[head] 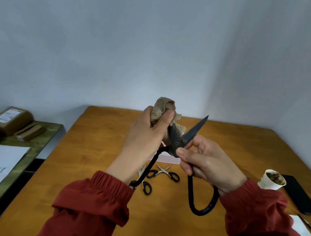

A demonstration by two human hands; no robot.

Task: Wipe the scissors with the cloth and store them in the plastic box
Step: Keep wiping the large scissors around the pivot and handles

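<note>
— Two blades spread wide: why do we hold the big scissors (194, 130) open like that?
— So the cloth (162, 105) can wrap one blade alone. Our left hand (147, 136) pinches the bunched cloth round the left blade, with the thumb pressing on top. The other blade points far and right, bare, away from our fingers.
— And the right hand (207, 162)?
— It grasps the scissors just below the pivot, fingers curled round the shank. That steadies the tool in the air above the table (90, 163) while we rub. One handle loop hangs below that hand; the other runs under our left wrist.
— Where is the plastic box?
— We cannot pick it out for sure. A pale flat thing (171, 159) lies on the table under our hands. A couple of small scissors (166, 171) lie near it, likely waiting their turn.
</note>
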